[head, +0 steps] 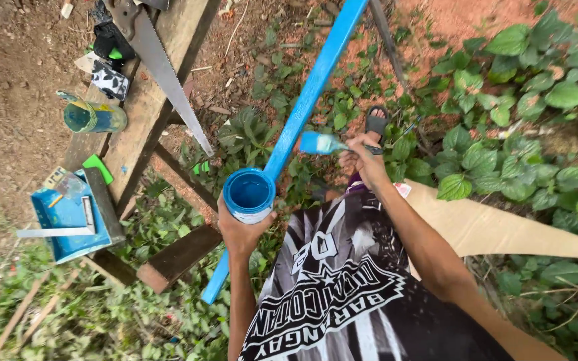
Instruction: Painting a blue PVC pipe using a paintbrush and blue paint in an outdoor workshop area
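Paintbrush [321, 143] loaded with blue, clamped in my right hand [364, 159] grip, bristles just beside the blue slat [309, 100]. Left hand [241, 230] grip wraps the paint tin [249, 194], directly under the slat. I'd judge: keep tin level, stroke along the slat's length, light pressure, no drips on leaves [503, 154] to the right of the brush grip.

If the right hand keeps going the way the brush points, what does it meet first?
The right hand aims its paintbrush leftward, so the bristles would probably first meet the blue-painted slat just beyond them. Depth is unclear; the brush may be slightly above it.
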